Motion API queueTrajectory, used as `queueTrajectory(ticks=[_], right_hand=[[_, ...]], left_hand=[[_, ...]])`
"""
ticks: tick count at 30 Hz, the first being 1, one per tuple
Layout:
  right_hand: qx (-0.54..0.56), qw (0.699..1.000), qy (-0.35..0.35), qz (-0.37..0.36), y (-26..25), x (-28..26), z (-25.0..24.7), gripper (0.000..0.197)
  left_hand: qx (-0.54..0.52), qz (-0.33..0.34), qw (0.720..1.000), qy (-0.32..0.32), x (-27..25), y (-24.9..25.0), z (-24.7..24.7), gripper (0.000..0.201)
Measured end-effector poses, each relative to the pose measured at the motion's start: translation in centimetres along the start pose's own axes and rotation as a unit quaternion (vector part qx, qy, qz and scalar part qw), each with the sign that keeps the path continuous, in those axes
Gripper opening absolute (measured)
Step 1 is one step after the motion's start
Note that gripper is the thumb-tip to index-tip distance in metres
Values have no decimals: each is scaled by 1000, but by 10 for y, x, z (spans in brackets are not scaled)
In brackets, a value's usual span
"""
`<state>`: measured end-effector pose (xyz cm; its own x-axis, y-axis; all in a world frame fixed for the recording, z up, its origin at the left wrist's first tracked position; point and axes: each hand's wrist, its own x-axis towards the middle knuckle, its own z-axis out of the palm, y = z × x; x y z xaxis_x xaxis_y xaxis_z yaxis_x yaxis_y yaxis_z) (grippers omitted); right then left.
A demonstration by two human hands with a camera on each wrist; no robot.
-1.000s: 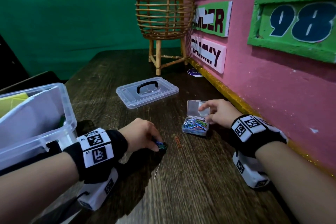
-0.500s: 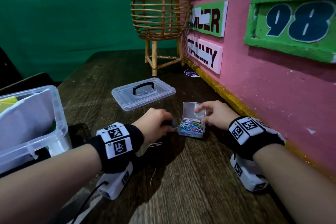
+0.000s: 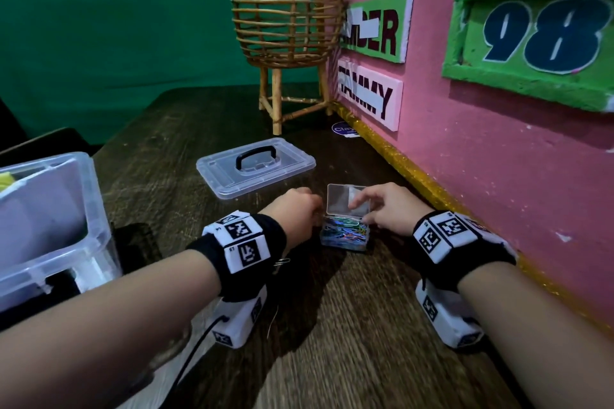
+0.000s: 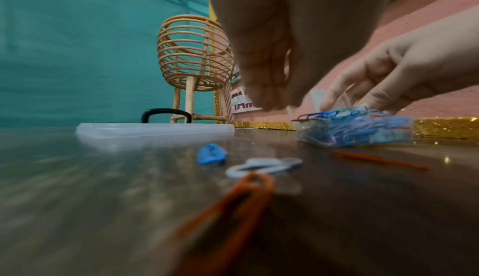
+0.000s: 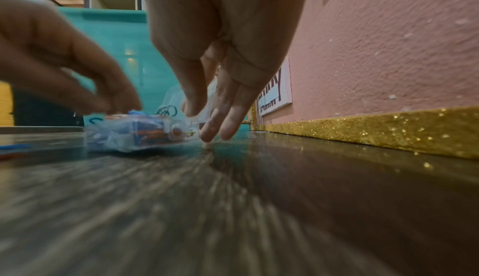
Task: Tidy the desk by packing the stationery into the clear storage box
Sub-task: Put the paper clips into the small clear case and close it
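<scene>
A small clear clip case point(image 3: 345, 234), full of coloured paper clips, lies on the desk with its lid point(image 3: 342, 197) standing open. My right hand point(image 3: 357, 209) pinches that lid between thumb and forefinger point(image 5: 190, 104); its other fingers reach down to the desk. My left hand point(image 3: 317, 209) hovers at the case's left edge with fingertips point(image 4: 272, 96) pinched together, and a bit of blue clip point(image 5: 136, 113) shows at them. Loose paper clips lie nearby: blue point(image 4: 211, 154), white point(image 4: 261, 165), orange point(image 4: 233, 204). The clear storage box point(image 3: 96, 209) stands far left.
The storage box's lid point(image 3: 255, 166) with a black handle lies flat behind the case. A rattan basket stand point(image 3: 285, 43) sits at the back by the pink wall point(image 3: 498, 159), whose gold strip point(image 5: 362, 128) runs along the desk's right edge.
My left hand has carried a blue clip from the desk front rightwards to the clip case. The right hand has stayed on the open lid.
</scene>
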<state>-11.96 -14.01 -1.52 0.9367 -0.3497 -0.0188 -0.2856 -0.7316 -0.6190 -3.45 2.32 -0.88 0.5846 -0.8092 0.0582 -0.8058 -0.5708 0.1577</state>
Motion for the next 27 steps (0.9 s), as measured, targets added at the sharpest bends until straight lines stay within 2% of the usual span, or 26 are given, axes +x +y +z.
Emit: queueTrajectory(ticks=[4, 6, 13, 16, 19, 23, 27], right_hand=[[-2, 1000, 10, 4, -2, 0, 0, 11], [-9, 1000, 8, 4, -3, -1, 0, 6], [-21, 1000, -6, -9, -2, -2, -1, 7], [-19, 1000, 10, 0, -1, 0, 1, 7], [-20, 1000, 23, 8, 2, 2, 3, 11], [-13, 999, 27, 10, 4, 4, 3, 14], [-16, 1000, 23, 5, 4, 5, 3, 12]], left_hand=[[70, -71, 992, -82, -14, -26, 3, 36], [81, -78, 988, -109, -22, -36, 0, 38], [5, 20, 996, -86, -59, -39, -8, 31], [-31, -7, 997, -69, -69, -39, -8, 41], [-9, -50, 996, -70, -73, -42, -8, 53], [-29, -59, 992, -103, -75, -43, -9, 46], [-75, -68, 991, -87, -73, -43, -8, 36]])
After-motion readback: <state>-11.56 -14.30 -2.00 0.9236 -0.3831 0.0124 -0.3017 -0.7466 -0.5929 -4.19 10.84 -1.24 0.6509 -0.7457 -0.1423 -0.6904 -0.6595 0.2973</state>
